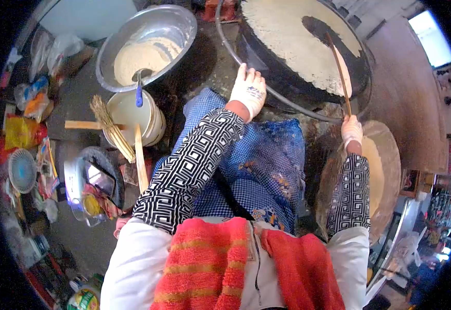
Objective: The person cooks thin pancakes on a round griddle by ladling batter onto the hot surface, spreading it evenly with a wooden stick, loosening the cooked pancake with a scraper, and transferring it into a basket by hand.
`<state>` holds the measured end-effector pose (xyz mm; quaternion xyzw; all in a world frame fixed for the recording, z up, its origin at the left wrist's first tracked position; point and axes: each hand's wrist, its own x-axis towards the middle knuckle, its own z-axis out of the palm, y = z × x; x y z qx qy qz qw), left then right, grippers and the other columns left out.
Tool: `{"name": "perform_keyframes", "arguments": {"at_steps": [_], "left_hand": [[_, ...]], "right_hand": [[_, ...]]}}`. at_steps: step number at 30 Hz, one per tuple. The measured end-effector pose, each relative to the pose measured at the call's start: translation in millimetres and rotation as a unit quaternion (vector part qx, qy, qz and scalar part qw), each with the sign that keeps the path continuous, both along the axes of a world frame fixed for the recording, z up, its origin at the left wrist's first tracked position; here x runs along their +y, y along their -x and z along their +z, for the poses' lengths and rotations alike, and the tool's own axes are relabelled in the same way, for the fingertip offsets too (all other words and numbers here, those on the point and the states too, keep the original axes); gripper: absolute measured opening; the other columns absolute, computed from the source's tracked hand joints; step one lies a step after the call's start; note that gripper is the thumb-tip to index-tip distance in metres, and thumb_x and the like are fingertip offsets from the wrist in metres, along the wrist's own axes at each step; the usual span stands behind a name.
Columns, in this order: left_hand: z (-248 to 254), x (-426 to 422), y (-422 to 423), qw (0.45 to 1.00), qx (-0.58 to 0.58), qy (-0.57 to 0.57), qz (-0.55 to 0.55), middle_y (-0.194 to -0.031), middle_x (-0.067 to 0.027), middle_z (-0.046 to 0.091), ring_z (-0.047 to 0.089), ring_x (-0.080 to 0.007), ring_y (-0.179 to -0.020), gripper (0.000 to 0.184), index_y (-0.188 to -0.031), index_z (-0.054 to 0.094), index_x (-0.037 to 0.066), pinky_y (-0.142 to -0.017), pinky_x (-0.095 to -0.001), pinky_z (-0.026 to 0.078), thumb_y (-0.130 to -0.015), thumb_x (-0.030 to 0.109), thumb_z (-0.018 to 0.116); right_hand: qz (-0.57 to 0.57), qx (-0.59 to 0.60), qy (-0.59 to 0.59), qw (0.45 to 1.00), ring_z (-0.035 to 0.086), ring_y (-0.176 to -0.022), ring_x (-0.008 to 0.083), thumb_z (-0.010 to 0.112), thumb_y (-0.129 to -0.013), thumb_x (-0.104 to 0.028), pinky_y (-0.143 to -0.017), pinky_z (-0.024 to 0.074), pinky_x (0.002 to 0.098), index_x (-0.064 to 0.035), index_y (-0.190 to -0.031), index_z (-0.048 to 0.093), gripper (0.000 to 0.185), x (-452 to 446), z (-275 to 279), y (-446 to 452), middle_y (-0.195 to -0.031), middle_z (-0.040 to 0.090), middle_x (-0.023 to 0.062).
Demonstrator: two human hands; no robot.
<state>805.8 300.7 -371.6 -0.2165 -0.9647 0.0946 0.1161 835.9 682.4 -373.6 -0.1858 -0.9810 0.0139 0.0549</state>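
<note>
My left hand (250,94), in a white glove, is at the metal hoop (292,105) that runs around the griddle, its fingers closed over it. My right hand (351,132), also gloved, grips the near end of a long, thin wooden spatula (342,77). The blade reaches over the right side of the large round griddle (357,85). A pale layer of batter (290,44) covers much of the griddle, with dark bare patches at its right and near edges. Below my right hand stands a wide basin (333,178) holding pale yellowish material.
At the upper left, a metal bowl (181,28) holds batter and a blue-handled ladle (139,97). Close by, a white bucket (156,121) of cloudy liquid has a straw brush (113,129) and wooden stick (140,160) across it. Bags and containers (24,129) crowd the left.
</note>
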Motion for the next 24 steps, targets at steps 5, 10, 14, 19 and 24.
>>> {"name": "perform_keyframes", "arguments": {"at_steps": [5, 10, 14, 19, 24], "left_hand": [[0, -6, 12, 0.999, -0.018, -0.02, 0.019, -0.142, -0.0129, 0.05, 0.04, -0.0292, -0.138, 0.043, -0.132, 0.052, 0.004, -0.117, -0.059, 0.011, -0.094, 0.021, 0.042], [3, -15, 15, 0.998, 0.0, -0.053, 0.027, -0.142, -0.0139, 0.05, 0.041, -0.0293, -0.137, 0.041, -0.131, 0.052, 0.003, -0.117, -0.0576, 0.014, -0.096, 0.018, 0.04], [9, -18, 22, 0.996, 0.003, -0.073, 0.045, -0.143, -0.0124, 0.05, 0.04, -0.028, -0.138, 0.04, -0.131, 0.053, 0.005, -0.117, -0.0578, 0.012, -0.098, 0.016, 0.035], [27, -36, 30, 0.996, -0.033, -0.028, 0.074, -0.15, -0.0118, 0.042, 0.034, -0.0287, -0.142, 0.046, -0.136, 0.049, 0.005, -0.117, -0.0579, 0.009, -0.096, 0.028, 0.043], [40, 6, -4, 0.994, -0.048, -0.101, -0.013, -0.138, -0.0159, 0.052, 0.04, -0.0322, -0.135, 0.05, -0.128, 0.055, 0.001, -0.116, -0.0584, 0.014, -0.087, 0.03, 0.056]], "right_hand": [[0.079, 0.004, 0.037, 0.996, 0.063, -0.082, 0.0476, 0.044, -0.099, -0.037, -0.073, 0.0493, 0.0551, -0.0058, -0.095, 0.056, 0.034, -28, 0, -12, -0.085, 0.066, 0.0285], [0.035, 0.048, -0.021, 0.998, 0.063, -0.078, 0.0472, 0.046, -0.099, -0.033, -0.071, 0.0506, 0.0547, -0.0055, -0.097, 0.057, 0.03, 15, -8, 12, -0.084, 0.067, 0.0239], [0.063, 0.005, -0.036, 0.997, 0.065, -0.079, 0.0432, 0.045, -0.099, -0.034, -0.073, 0.0501, 0.0547, -0.0068, -0.102, 0.057, 0.03, -11, 10, 3, -0.085, 0.067, 0.0235], [0.031, 0.038, -0.026, 0.998, 0.065, -0.082, 0.0437, 0.045, -0.098, -0.035, -0.074, 0.0513, 0.0537, -0.006, -0.101, 0.056, 0.031, -1, 5, 11, -0.082, 0.066, 0.026], [0.087, 0.014, -0.018, 0.996, 0.064, -0.075, 0.0468, 0.045, -0.098, -0.037, -0.068, 0.0516, 0.0556, -0.0066, -0.101, 0.053, 0.031, -17, -5, -17, -0.079, 0.066, 0.0249]]}}
